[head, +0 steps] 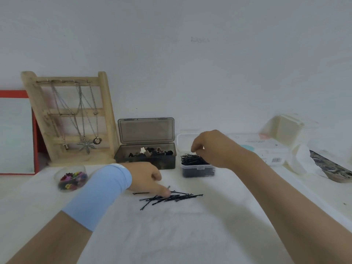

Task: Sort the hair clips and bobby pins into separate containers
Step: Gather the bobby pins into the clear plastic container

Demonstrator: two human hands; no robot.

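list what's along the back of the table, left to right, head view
red-framed mirror, wooden necklace stand, grey box of hair clips, clear box of bobby pins, white packet, patterned case

On the bench, loose bobby pins lie before the clip box and, to its right, the pin box; a tub sits left.

A: What lies on the white table?
B: A smoky grey box stands there. In front of it lie loose bobby pins. Just right of it is a clear box of pins. Left of it is a wooden stand, and front-left a round tub of coloured clips.
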